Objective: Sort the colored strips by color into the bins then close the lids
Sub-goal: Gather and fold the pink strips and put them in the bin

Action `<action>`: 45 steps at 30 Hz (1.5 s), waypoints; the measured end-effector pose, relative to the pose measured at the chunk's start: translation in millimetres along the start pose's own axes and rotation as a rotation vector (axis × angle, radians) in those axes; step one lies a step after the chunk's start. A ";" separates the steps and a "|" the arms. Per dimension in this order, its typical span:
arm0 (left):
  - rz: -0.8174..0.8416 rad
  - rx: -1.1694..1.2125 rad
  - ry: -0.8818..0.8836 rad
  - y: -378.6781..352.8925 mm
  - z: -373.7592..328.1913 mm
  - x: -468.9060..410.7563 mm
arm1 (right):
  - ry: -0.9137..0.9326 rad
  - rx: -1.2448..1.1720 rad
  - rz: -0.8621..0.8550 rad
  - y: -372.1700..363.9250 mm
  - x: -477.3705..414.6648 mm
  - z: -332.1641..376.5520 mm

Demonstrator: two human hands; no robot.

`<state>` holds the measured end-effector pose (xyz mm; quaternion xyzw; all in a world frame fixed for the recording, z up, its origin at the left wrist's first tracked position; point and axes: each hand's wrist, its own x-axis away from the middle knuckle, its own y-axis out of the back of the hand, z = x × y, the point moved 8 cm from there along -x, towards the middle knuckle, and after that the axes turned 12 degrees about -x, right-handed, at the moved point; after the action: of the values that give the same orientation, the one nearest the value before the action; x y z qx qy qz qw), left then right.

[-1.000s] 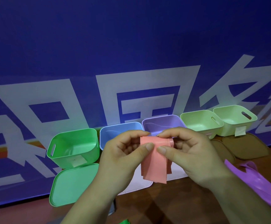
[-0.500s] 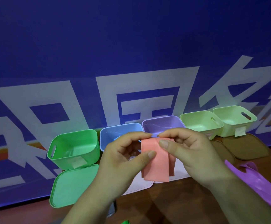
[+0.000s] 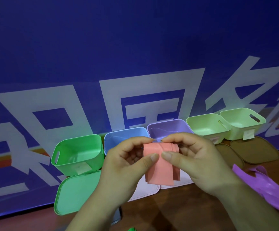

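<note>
A folded salmon-pink strip hangs in front of the bins, above the table. My left hand pinches its upper left edge between thumb and forefinger. My right hand pinches its upper right part the same way. Behind them stand open bins in a row: green, blue, purple, and two pale yellow-green ones. Purple strips lie on the table at the right. A scrap of green strip shows at the bottom edge.
Lids lie in front of the bins: a green lid, two pale pink lids partly hidden by my hands, and two brown lids. A blue banner wall rises right behind the bins. The wooden table lies below.
The pink strip has been folded over more at the top and my fingers have shifted along its upper edge. Both hands stayed in about the same place.
</note>
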<state>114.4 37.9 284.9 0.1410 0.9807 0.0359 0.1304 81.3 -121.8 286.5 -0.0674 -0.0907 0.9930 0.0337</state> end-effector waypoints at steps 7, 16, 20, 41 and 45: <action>-0.005 0.019 0.003 1.4 -1.5 4.1 | 0.061 0.000 0.021 -2.4 3.0 4.2; 0.050 -0.062 -0.010 2.9 3.4 6.7 | 0.076 -0.024 0.034 -7.4 4.6 4.9; 0.066 -0.113 -0.059 3.5 0.2 9.5 | 0.079 0.036 0.008 -4.3 3.7 4.2; 0.017 0.021 0.033 0.0 6.7 9.2 | 0.033 0.002 0.016 -3.6 9.4 -0.3; -0.003 0.029 0.051 -1.2 7.2 8.6 | 0.047 0.017 0.031 -3.9 11.1 -0.7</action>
<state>108.0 39.5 275.8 0.1405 0.9844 0.0249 0.1033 70.6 -116.9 285.1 -0.0920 -0.0802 0.9923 0.0211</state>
